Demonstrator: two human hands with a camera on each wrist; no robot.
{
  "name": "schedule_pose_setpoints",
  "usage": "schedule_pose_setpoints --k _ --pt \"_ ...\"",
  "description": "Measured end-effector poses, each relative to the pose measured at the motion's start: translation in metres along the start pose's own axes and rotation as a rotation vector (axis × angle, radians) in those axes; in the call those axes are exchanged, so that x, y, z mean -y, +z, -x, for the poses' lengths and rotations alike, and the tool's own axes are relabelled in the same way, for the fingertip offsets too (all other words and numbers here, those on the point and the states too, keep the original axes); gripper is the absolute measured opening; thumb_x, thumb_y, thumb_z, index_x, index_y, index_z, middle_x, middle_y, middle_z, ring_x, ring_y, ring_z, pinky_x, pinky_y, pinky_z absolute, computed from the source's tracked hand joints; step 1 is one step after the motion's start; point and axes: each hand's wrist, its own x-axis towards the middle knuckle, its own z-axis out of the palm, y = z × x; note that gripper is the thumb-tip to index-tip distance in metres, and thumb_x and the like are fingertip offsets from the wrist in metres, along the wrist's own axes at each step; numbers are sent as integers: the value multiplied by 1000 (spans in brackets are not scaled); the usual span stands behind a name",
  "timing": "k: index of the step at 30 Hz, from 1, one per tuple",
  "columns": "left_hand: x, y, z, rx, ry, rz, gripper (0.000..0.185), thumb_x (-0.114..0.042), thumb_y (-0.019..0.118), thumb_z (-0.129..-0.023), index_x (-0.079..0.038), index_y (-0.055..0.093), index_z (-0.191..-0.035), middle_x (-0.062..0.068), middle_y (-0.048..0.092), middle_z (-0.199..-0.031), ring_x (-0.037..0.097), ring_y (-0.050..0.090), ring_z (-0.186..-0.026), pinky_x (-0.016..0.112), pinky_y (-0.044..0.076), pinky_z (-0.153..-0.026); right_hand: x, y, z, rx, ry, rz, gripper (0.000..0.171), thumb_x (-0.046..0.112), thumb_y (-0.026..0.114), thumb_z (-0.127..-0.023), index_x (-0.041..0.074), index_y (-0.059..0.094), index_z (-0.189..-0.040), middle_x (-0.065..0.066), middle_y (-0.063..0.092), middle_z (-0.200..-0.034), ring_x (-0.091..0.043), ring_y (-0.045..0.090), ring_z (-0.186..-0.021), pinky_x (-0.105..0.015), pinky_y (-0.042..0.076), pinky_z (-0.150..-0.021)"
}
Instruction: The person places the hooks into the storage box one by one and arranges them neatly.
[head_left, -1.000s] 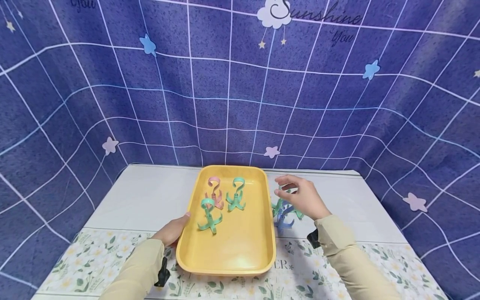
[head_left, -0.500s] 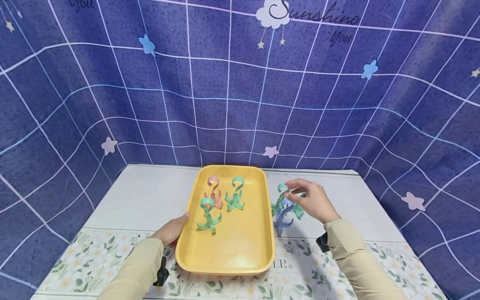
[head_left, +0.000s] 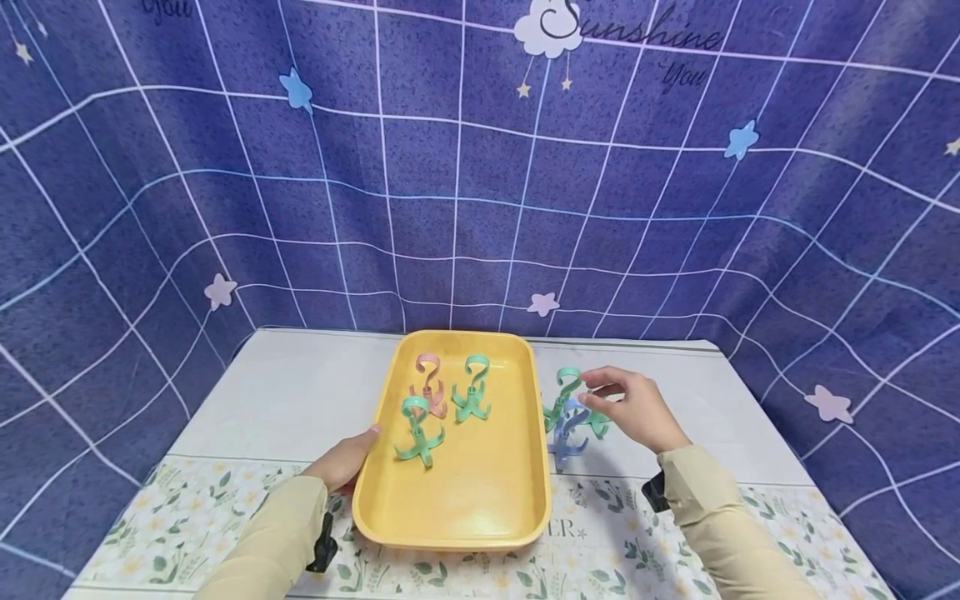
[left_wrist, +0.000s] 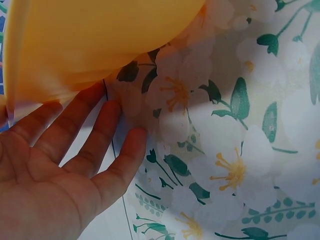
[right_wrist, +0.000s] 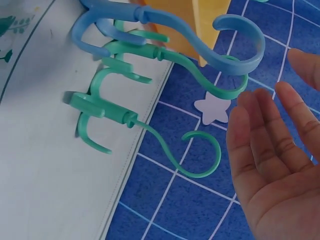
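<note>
A yellow tray lies on the table in front of me. A pink hook and two green hooks stand in it. Just right of the tray a blue hook and two green hooks stand bunched together. My right hand hovers open beside their curled tops, touching none. My left hand lies flat with straight fingers against the tray's left edge.
The table wears a white cloth with a flower print along the near edge. A blue grid-pattern backdrop rises right behind the table and wraps round both sides.
My right hand has drifted right and down, from above the loose hooks to their right side. The left hand, the tray and all hooks stay put.
</note>
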Motion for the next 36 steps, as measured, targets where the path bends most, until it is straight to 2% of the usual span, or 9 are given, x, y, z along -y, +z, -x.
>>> schedule_pose_setpoints --k 14,20,29,36 --pt "-2 1 2 -8 -2 -16 64 -42 20 -112 8 56 -131 10 70 -96 21 69 -82 40 55 -81 -12 2 6 39 -20 -30 32 21 78 -93 3 72 -119 -11 73 -111 -26 69 -98 -41 56 -82" --pt "-2 2 2 -19 -4 -18 64 -41 21 -112 9 55 -132 10 70 -96 20 68 -82 39 56 -79 -16 6 6 47 -38 -51 31 18 77 -93 1 72 -118 -10 73 -109 -25 70 -95 -37 55 -79" --pt "-2 3 1 -28 -9 -15 64 -40 21 -112 10 54 -133 10 70 -95 20 69 -81 38 57 -76 -21 10 6 63 1 -33 28 17 75 -95 5 72 -120 -6 73 -108 -24 68 -97 -44 55 -84" --pt "-2 3 1 -28 -11 -8 64 -40 21 -112 10 54 -131 11 70 -94 21 69 -80 38 57 -74 -24 13 6 71 2 -49 28 20 75 -95 7 73 -120 -5 73 -109 -23 68 -98 -43 55 -84"
